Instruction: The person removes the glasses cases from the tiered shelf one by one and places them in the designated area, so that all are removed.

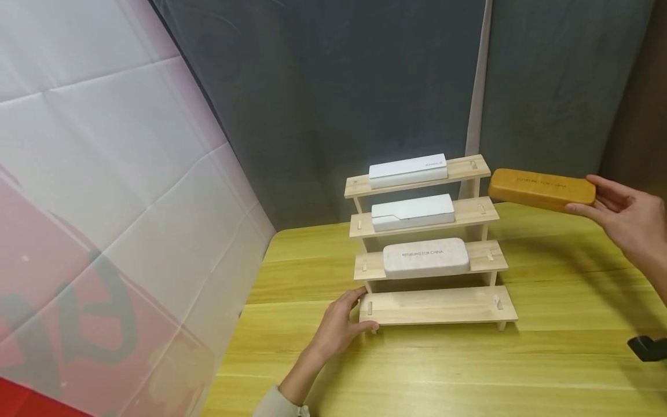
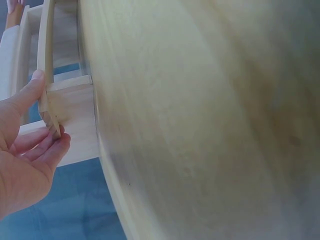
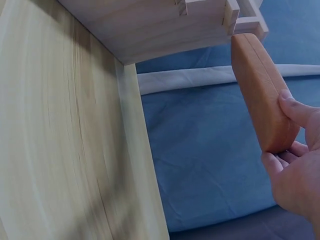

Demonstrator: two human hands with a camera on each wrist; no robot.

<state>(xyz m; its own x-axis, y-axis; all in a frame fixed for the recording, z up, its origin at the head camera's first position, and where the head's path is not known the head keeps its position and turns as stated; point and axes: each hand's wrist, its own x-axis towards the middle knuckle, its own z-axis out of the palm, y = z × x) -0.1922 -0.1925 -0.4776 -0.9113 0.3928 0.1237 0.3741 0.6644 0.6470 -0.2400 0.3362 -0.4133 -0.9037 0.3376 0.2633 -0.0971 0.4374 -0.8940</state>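
My right hand [image 1: 633, 217] grips one end of an orange-brown glasses case [image 1: 542, 188], holding it in the air right of a stepped wooden rack [image 1: 438, 307]. In the right wrist view the thumb lies on one side of the case [image 3: 260, 95] and the fingers on the other. My left hand [image 1: 339, 324] pinches the left end of the rack's lowest shelf; the left wrist view shows the thumb and fingers around that board's end [image 2: 47, 107]. Three white cases lie on the upper shelves: a top one [image 1: 409, 171], a second [image 1: 413, 212] and a rounded, lettered one [image 1: 426, 256].
The rack stands on a yellow wood-grain table [image 1: 448, 370]. Behind it hangs a dark grey curtain [image 1: 333, 104]. On the left is a pale printed fabric wall [image 1: 156, 168]. A black object [image 1: 648, 348] sits at the table's right side.
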